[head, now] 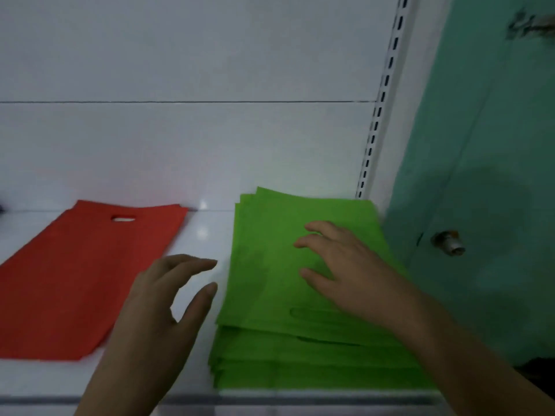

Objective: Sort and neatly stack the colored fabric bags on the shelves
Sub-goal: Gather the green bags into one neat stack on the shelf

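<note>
Green bags (288,295) sit stacked at the shelf's (204,232) right end, their edges fanned unevenly at both ends. My right hand (345,265) rests spread and flat on top, fingers relaxed. My left hand (162,295) hovers open beside the stack's left edge, holding nothing. I'd pin the pile from above and nudge that edge square. Red bags (81,280) lie well apart to the left.

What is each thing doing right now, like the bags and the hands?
green bags: stacked, edges uneven
red bags: lying flat, handle hole at far end
left hand: open, above the shelf between the piles
right hand: open, fingers spread on the green bags
</note>
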